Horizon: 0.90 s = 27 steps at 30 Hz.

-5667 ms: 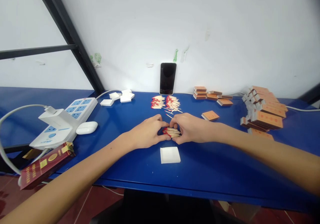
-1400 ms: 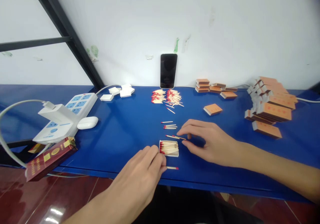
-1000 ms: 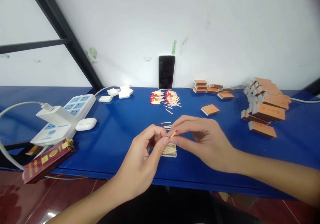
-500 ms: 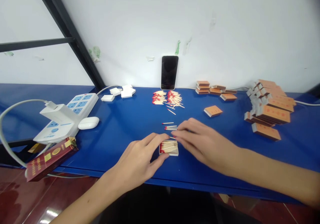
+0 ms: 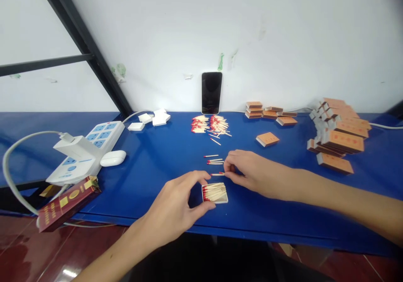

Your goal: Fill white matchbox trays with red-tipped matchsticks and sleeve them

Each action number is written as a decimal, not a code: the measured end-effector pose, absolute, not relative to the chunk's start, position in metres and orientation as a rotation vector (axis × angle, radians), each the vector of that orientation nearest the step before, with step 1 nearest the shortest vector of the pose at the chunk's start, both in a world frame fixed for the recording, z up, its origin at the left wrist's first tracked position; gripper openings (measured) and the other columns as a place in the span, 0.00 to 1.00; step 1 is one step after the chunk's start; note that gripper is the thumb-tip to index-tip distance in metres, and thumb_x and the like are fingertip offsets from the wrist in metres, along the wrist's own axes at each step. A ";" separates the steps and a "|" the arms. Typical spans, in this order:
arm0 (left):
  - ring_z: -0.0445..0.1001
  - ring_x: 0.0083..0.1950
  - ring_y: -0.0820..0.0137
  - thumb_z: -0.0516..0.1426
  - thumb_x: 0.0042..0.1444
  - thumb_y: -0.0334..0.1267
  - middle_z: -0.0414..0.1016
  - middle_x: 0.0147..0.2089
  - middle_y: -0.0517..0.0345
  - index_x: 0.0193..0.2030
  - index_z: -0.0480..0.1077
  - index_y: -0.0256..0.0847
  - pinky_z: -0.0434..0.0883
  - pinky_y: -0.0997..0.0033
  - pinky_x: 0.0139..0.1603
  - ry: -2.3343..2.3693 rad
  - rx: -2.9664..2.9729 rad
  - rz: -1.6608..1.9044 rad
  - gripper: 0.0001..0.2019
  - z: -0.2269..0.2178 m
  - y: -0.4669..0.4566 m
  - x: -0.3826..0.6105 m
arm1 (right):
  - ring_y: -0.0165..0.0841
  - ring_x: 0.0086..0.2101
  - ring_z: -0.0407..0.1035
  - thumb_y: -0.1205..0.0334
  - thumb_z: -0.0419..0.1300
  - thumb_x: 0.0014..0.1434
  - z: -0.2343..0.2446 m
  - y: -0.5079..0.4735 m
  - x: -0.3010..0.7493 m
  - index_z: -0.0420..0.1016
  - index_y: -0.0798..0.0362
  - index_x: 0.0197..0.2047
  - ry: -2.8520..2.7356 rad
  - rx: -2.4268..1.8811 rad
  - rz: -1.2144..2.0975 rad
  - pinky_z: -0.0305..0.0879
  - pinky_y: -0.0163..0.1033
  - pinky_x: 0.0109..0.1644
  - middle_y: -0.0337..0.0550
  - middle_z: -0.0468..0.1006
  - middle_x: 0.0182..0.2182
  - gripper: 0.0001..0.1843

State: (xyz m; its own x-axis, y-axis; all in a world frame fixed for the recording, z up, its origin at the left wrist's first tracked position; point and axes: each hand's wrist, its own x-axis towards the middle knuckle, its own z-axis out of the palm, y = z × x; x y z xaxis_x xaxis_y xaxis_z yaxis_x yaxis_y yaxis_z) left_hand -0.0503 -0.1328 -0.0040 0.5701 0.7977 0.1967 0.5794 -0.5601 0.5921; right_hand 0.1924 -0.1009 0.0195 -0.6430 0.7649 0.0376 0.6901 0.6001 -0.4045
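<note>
A small white matchbox tray (image 5: 224, 200) lies on the blue tabletop, partly filled with red-headed matches (image 5: 214, 192). My left hand (image 5: 181, 200) grips the tray at its left end, index finger at the far corner and thumb along the near edge. Just beyond the tray, my right hand (image 5: 252, 171) pinches a match (image 5: 221, 173) between thumb and fingers, its red head showing at the fingertips. Another match (image 5: 215, 174) lies beside it. Several loose matches (image 5: 214, 162) are farther back. Two heaps of matches (image 5: 200, 124) lie near the wall.
A phone (image 5: 211, 93) leans on the wall. Orange matchboxes (image 5: 343, 141) are stacked at the right, with more boxes (image 5: 267, 139) nearer the middle. White trays (image 5: 160, 118), a power strip (image 5: 103, 133), a white earbud case (image 5: 113, 158) and a dark red box (image 5: 69, 202) occupy the left.
My right hand has drawn back slightly from over the tray, and its fingers are now curled in a pinch. The tray sits slightly nearer to me, with my left hand still on it.
</note>
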 end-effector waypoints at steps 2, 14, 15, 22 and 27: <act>0.70 0.32 0.74 0.64 0.56 0.41 0.76 0.47 0.61 0.57 0.65 0.47 0.72 0.71 0.37 1.113 2.326 0.674 0.23 -0.007 -0.131 -0.051 | 0.33 0.34 0.68 0.61 0.54 0.66 0.028 -0.108 0.191 0.70 0.52 0.36 -2.626 -1.163 0.587 0.64 0.37 0.37 0.40 0.73 0.33 0.08; 0.75 0.45 0.68 0.58 0.63 0.32 0.76 0.47 0.51 0.47 0.74 0.37 0.76 0.67 0.46 0.807 2.599 0.929 0.07 -0.018 -0.136 -0.047 | 0.32 0.35 0.71 0.63 0.57 0.65 0.030 -0.119 0.169 0.78 0.52 0.36 -2.640 -0.982 0.662 0.66 0.37 0.40 0.41 0.76 0.33 0.09; 0.75 0.46 0.67 0.58 0.63 0.33 0.76 0.47 0.51 0.46 0.74 0.37 0.76 0.67 0.46 0.812 2.597 0.929 0.06 -0.019 -0.136 -0.047 | 0.31 0.35 0.71 0.61 0.57 0.66 0.031 -0.119 0.171 0.78 0.51 0.37 -2.595 -1.005 0.680 0.66 0.37 0.40 0.41 0.76 0.34 0.09; 0.75 0.46 0.67 0.59 0.62 0.33 0.76 0.46 0.50 0.44 0.74 0.35 0.76 0.66 0.46 0.797 2.621 0.950 0.05 -0.020 -0.135 -0.048 | 0.40 0.51 0.71 0.47 0.59 0.63 0.032 -0.117 0.194 0.69 0.48 0.62 -2.496 -1.114 0.719 0.69 0.45 0.53 0.48 0.75 0.54 0.26; 0.75 0.48 0.66 0.60 0.62 0.32 0.77 0.45 0.50 0.44 0.74 0.34 0.76 0.66 0.49 0.774 2.642 0.976 0.06 -0.022 -0.134 -0.048 | 0.38 0.55 0.69 0.56 0.50 0.70 0.022 -0.111 0.186 0.73 0.50 0.58 -2.533 -0.966 0.751 0.63 0.46 0.60 0.46 0.77 0.54 0.19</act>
